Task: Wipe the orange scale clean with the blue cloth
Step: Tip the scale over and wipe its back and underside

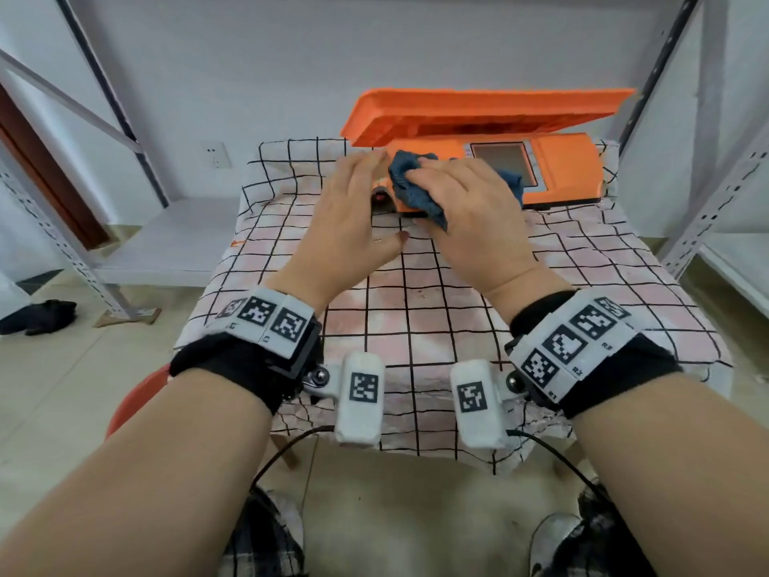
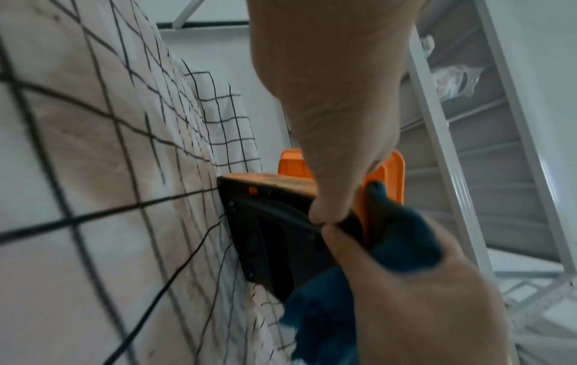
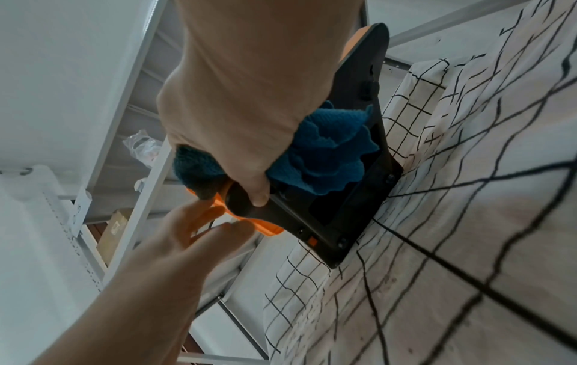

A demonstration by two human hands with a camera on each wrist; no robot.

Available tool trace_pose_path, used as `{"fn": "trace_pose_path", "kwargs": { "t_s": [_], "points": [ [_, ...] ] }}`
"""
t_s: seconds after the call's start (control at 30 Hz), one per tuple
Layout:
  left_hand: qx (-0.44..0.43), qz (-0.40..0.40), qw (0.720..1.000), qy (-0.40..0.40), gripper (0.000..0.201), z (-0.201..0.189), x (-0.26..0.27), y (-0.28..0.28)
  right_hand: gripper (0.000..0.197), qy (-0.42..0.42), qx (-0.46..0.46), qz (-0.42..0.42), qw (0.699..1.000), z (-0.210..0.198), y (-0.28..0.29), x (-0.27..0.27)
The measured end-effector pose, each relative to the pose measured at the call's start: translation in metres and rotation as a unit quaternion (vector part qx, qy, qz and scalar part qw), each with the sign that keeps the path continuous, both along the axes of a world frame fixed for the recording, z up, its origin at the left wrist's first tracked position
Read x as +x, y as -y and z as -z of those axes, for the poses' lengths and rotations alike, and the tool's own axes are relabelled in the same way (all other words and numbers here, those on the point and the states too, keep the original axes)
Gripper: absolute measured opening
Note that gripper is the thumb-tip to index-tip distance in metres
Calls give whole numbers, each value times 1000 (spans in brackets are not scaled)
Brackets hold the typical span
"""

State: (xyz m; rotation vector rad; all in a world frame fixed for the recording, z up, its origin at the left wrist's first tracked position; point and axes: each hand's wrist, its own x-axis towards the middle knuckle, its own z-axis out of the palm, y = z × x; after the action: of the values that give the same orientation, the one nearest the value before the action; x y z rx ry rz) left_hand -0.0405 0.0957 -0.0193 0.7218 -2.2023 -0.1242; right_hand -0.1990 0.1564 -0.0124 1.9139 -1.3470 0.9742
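The orange scale (image 1: pixel 561 160) lies at the back of the checked tablecloth (image 1: pixel 416 318), its orange top plate (image 1: pixel 478 110) tilted up above the body with the grey display. My right hand (image 1: pixel 457 185) grips the bunched blue cloth (image 1: pixel 410 185) and presses it on the scale's left part. In the right wrist view the blue cloth (image 3: pixel 328 153) bulges from under the palm against the scale's black side (image 3: pixel 349 202). My left hand (image 1: pixel 362 181) stands edge-on with straight fingers against the scale's left end. The left wrist view has the scale (image 2: pixel 274 222) and the cloth (image 2: pixel 406 247).
Grey metal shelving stands to the right (image 1: pixel 707 168) and to the left (image 1: pixel 83 226) of the small table. A red stool (image 1: pixel 137 393) is near my left forearm. A dark bundle (image 1: pixel 41 316) lies on the floor at the left.
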Motion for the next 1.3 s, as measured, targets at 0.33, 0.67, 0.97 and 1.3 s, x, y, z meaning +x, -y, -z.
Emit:
{"fn": "trace_pose_path", "kwargs": {
  "t_s": [0.33, 0.67, 0.97, 1.3],
  "points": [
    [-8, -44, 998, -50, 74, -1, -12, -3, 41, -5, 0, -23, 1000, 7, -4, -4],
    [661, 98, 635, -388, 17, -11, -10, -34, 39, -32, -2, -53, 998, 17, -9, -9],
    [692, 99, 643, -313, 34, -2, -24, -35, 49, -30, 54, -53, 997, 29, -19, -11],
    [654, 124, 639, -386, 33, -7, -39, -49, 40, 35, 107, -77, 991, 23, -35, -36]
  ]
}}
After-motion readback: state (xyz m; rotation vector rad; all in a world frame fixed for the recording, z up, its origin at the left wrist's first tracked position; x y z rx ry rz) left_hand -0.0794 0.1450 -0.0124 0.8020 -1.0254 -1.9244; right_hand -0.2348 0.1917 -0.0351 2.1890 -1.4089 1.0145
